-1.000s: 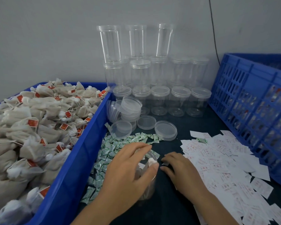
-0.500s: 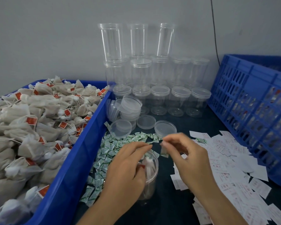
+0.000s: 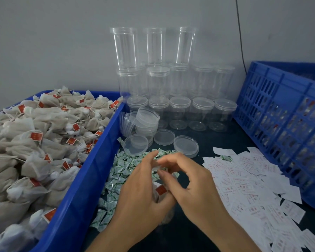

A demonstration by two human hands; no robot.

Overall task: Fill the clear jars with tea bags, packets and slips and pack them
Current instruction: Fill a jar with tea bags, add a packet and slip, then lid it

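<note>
My left hand [image 3: 140,195] grips a clear jar [image 3: 165,216] that stands on the dark table. The jar is mostly hidden between my hands, with a tea bag's red tag [image 3: 160,190] showing inside it. My right hand [image 3: 195,188] hovers over the jar's mouth with thumb and forefinger curled close together. Whether a packet is still between them is hidden. Green packets [image 3: 120,171] lie heaped to the left of the jar. White printed slips [image 3: 244,180] are spread to its right. Tea bags [image 3: 35,142] fill the blue bin [image 3: 91,171] on the left.
Loose clear lids [image 3: 185,146] lie just beyond my hands. Behind them, lidded and open empty jars [image 3: 179,113] are stacked against the wall. A blue slatted crate [image 3: 280,115] holding filled jars stands at the right.
My right hand, which pinched a green packet above the table, has come down and left onto the jar's mouth. My left hand has kept hold of the jar.
</note>
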